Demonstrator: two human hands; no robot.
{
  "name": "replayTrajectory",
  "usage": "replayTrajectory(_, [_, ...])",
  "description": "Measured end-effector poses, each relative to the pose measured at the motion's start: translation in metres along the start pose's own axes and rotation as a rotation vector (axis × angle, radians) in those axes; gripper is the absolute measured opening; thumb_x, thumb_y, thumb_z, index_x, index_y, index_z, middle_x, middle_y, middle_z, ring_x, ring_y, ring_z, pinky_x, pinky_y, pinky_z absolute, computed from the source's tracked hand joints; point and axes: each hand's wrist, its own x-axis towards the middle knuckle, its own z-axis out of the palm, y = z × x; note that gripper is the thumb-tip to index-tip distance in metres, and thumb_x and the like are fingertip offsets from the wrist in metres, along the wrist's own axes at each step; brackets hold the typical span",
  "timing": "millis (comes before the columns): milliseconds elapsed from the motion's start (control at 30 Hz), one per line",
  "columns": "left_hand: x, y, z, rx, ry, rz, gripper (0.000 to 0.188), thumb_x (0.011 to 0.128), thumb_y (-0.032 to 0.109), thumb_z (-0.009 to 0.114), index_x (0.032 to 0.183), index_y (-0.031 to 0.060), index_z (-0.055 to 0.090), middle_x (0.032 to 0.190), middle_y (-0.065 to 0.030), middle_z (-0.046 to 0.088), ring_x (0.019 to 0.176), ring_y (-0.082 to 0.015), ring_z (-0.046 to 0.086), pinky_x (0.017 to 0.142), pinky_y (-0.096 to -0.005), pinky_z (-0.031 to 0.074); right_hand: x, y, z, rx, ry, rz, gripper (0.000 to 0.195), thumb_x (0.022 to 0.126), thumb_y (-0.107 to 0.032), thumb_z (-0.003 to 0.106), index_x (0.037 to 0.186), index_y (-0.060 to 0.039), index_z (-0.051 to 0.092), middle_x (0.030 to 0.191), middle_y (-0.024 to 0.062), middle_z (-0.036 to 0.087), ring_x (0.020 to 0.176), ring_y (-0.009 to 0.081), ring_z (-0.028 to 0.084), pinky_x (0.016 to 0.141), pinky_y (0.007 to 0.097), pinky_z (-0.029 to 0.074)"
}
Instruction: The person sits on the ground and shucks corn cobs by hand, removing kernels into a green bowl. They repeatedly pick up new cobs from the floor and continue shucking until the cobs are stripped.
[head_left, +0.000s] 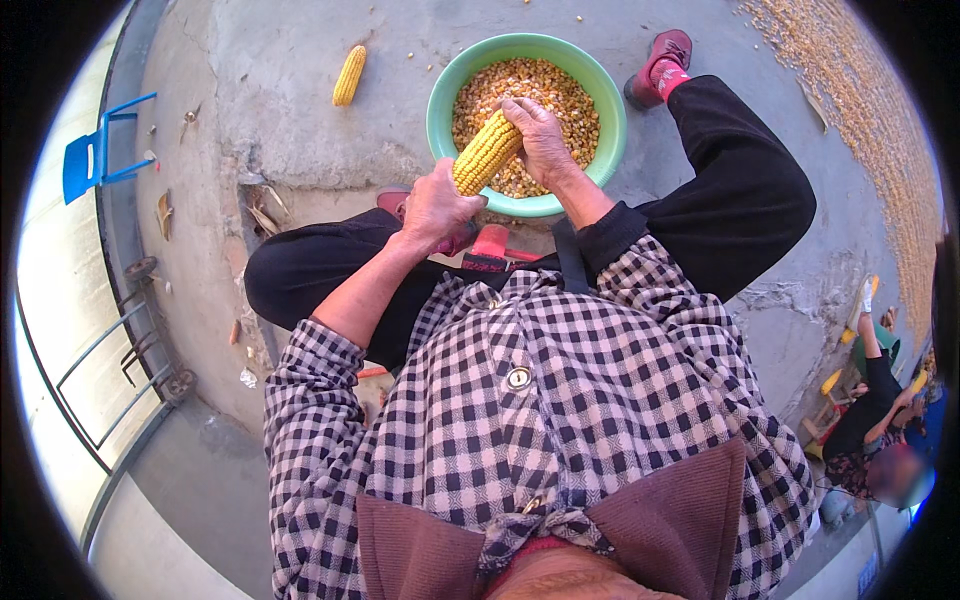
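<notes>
My left hand (436, 204) grips the lower end of a yellow ear of corn (484, 156), which slants over a green plastic basin (609, 150). At the ear's upper end, my right hand (541, 142) has its thumb and fingers closed on the kernels. Loose corn kernels (517, 79) fill much of the basin below. A second ear of corn (349, 76) lies apart on the concrete floor, to the left of the basin.
Corn kernels (862, 97) are spread over the floor at the right. A person (874, 427) sits at the far right near more ears. At the left are a blue chair (84, 161) and a wheeled metal frame (112, 397). Dry husks (262, 217) lie near my left knee.
</notes>
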Motion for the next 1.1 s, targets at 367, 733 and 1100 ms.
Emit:
replayTrajectory(367, [-0.005,0.016,0.0,0.12,-0.044,-0.003,0.056,0.068,0.034,0.077,0.107,0.0009,0.053,0.093,-0.0236,0.067,0.089,-0.0389,0.065,0.078,-0.0458,0.05,0.012,0.026,-0.021,0.072,0.155,-0.046,0.032,0.1,-0.032,0.045,0.095,-0.0025,0.057,0.088,0.0122,0.065,0.078,0.0201,0.064,0.073,0.0344,0.053])
replayTrajectory(733, [-0.001,0.015,0.001,0.116,-0.07,-0.01,0.056,0.071,0.035,0.072,0.111,0.0015,0.052,0.089,-0.0237,0.067,0.087,-0.0396,0.066,0.077,-0.0472,0.05,0.016,0.021,-0.019,0.024,0.138,-0.039,0.014,0.092,-0.018,0.057,0.089,-0.004,0.059,0.079,0.0057,0.062,0.07,0.0135,0.06,0.066,0.0297,0.048])
replayTrajectory(1100, [-0.002,0.015,0.002,0.201,-0.003,0.078,0.049,0.073,0.03,0.073,0.102,0.0016,0.046,0.081,-0.0238,0.066,0.079,-0.0417,0.066,0.071,-0.0502,0.051,0.015,0.014,-0.017,-0.028,0.118,-0.011,0.027,0.095,-0.03,0.055,0.096,-0.0032,0.06,0.08,0.0088,0.064,0.072,0.0181,0.062,0.069,0.0313,0.05])
